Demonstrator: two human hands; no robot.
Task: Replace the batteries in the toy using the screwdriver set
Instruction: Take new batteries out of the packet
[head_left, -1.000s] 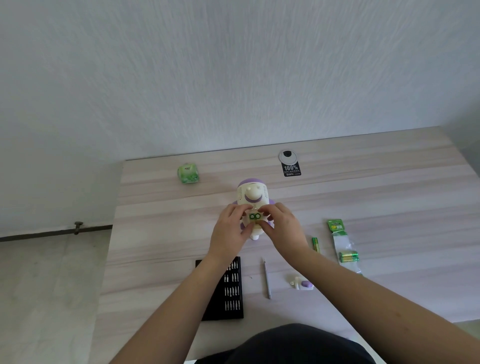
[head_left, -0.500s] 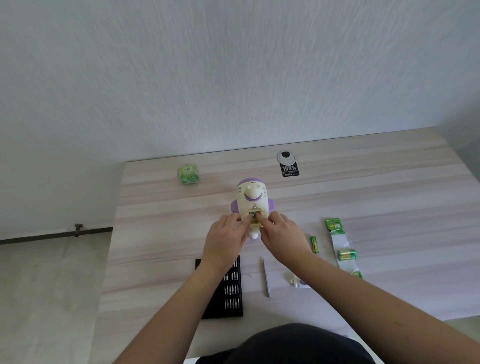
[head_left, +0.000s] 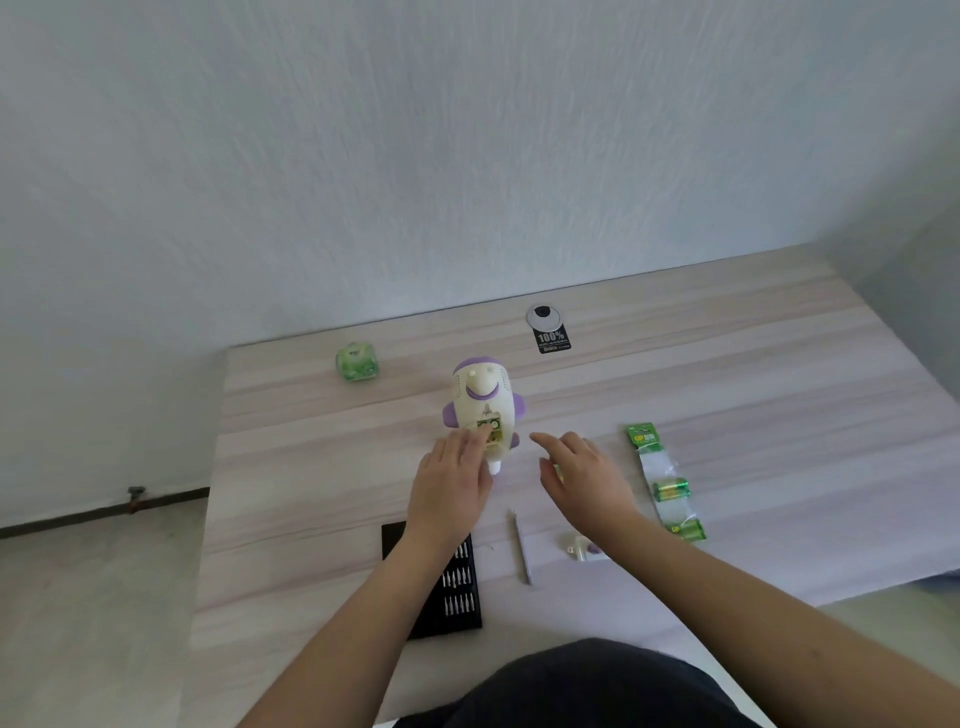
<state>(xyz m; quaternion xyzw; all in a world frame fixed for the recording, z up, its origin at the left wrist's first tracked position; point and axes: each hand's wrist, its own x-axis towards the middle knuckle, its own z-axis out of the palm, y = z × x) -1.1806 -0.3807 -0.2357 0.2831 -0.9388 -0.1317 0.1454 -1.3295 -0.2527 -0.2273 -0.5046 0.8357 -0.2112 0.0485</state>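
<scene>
Lying across most of the view, the pale wood-grain desk carries everything, and the rocket-shaped toy sits on its back near the middle, nose pointing away from the person. It looks like hollow hard plastic, so I'd judge it light, stiff and a bit slick, likely to skate or roll on its rounded body if pushed from one side. The broad cream body between the purple fins seems the safest place to steady it, not the thin fins or the nozzle at the near end.

The left hand lies over the toy's near end, fingers fairly straight, fingertips pressing at the open battery compartment, where green cells show. The right hand hovers just beside the toy, loose and holding nothing.

Near the front edge, the black screwdriver set lies partly under the left forearm, its bits small and easy to scatter. The battery pack to the right is thin plastic with green cells that would roll once freed. Between them lies the slim screwdriver, and near it the small compartment cover, light enough to flick away, partly hidden by the right forearm.
</scene>
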